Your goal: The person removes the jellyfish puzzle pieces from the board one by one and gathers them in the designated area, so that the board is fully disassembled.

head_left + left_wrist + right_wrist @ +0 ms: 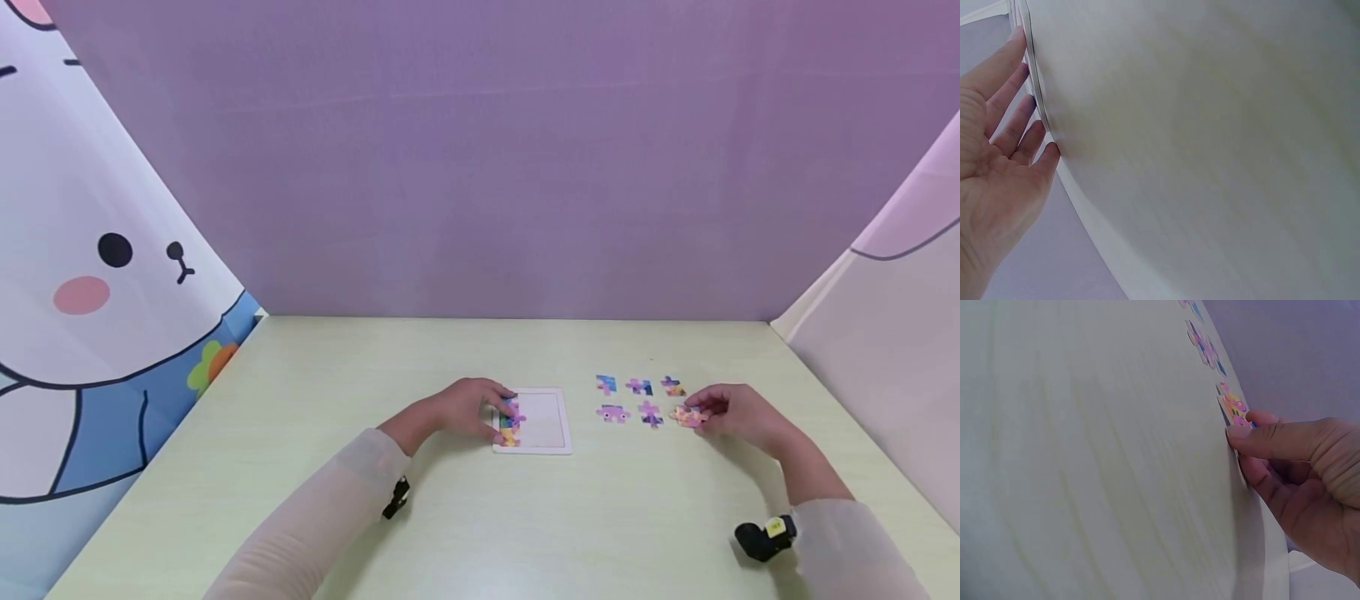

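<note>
White tray, shallow-rimmed, lies flat on the pale tabletop, near its middle. Joined jigsaw pieces in purple, teal and yellow run down its left side; the rest of the recess is bare. Exact count there unclear, fingers cover part.

Left hand rests at the tray's left edge, fingers spread fairly wide, thumb by the lower corner, others higher up. Looks more like steadying than gripping.

Right hand is at the loose pieces, right of the tray and well apart from it. Grip narrow: thumb and fingers pinch the right end of a pink-and-yellow piece. Whether it has left the table, cannot tell; right wrist view shows the thumb on its edge.

Five other loose pieces lie beside it, three in the far row, two in the near.

Step in hand, by my reading: picking up one piece for the unfilled part. Next move probably calls for a clean lift, a carry leftward, then turning the piece until tabs and slots match, tray held still.
</note>
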The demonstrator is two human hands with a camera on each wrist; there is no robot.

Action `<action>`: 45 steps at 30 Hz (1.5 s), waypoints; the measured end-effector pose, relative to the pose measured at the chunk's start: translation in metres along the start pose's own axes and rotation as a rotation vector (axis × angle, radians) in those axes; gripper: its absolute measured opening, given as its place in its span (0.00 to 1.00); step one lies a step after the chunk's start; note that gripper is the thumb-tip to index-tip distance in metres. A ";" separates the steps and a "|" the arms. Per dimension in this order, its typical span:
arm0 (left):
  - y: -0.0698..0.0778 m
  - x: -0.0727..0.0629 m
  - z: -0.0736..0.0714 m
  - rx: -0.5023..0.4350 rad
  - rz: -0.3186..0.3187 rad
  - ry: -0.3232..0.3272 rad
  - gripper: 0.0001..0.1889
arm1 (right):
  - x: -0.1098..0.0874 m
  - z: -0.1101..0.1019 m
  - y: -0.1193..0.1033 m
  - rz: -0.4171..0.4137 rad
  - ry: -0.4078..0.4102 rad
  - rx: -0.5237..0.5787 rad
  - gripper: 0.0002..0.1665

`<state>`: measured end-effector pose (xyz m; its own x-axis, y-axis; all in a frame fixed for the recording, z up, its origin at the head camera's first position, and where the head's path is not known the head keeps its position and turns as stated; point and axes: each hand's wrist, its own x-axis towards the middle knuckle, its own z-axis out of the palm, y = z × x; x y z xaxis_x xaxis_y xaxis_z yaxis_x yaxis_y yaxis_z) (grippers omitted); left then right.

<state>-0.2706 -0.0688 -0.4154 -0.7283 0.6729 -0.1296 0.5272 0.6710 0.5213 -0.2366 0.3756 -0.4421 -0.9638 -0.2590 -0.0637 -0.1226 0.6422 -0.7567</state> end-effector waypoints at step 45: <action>0.002 0.000 0.002 0.017 -0.027 0.007 0.20 | -0.017 0.014 -0.042 -0.145 0.118 0.126 0.25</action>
<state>-0.2690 -0.0671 -0.4160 -0.7456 0.6521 -0.1372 0.5144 0.6942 0.5035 -0.2117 0.3432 -0.4185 -0.9602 -0.2510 0.1227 -0.2384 0.5074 -0.8281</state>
